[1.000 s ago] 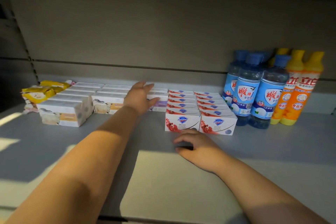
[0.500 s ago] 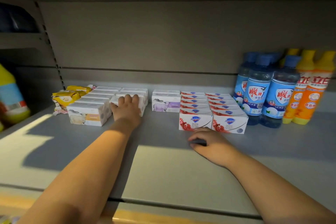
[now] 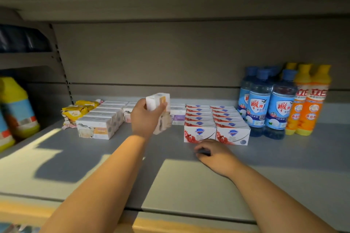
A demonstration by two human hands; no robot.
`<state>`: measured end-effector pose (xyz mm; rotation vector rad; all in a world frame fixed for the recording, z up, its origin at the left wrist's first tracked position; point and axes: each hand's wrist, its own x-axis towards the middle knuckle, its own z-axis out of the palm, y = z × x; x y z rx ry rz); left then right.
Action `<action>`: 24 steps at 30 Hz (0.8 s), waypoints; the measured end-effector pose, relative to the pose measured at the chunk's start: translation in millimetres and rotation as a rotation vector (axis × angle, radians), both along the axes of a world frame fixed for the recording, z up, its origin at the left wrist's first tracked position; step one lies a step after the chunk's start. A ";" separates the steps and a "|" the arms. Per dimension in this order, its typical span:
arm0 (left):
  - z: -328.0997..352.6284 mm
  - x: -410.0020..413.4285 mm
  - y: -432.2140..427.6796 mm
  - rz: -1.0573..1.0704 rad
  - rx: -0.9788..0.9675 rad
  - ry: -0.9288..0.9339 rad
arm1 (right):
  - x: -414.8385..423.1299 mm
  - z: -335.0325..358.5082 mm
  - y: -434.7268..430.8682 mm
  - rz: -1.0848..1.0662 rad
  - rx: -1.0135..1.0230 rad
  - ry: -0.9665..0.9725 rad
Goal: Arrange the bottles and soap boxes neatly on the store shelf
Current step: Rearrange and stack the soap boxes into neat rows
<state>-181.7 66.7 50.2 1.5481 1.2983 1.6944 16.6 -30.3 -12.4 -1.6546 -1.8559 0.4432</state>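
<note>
White soap boxes [image 3: 158, 102], perhaps two, sit gripped in my left hand [image 3: 144, 119] above the shelf [image 3: 94, 157], my right hand [image 3: 214, 152] resting loosely curled and empty; next they need setting down square in a row.

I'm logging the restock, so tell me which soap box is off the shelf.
The white, orange-labelled soap box gripped in the left hand, held up tilted above the shelf; every other box lies flat in its row.
</note>
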 end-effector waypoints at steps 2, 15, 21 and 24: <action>15.9 15.0 -12.7 -0.192 -0.162 -0.260 | -2.0 3.3 -4.6 -0.013 0.002 0.273; -4.6 67.4 -31.2 -0.747 -0.379 -0.348 | 4.0 21.9 -7.0 -0.124 0.261 1.017; -1.7 64.7 -38.4 -0.907 -0.438 -0.413 | 7.6 24.5 -12.1 -0.038 0.676 0.414; 1.4 62.4 -45.9 -1.021 -0.316 -0.598 | 11.9 28.4 -14.5 -0.024 0.901 0.296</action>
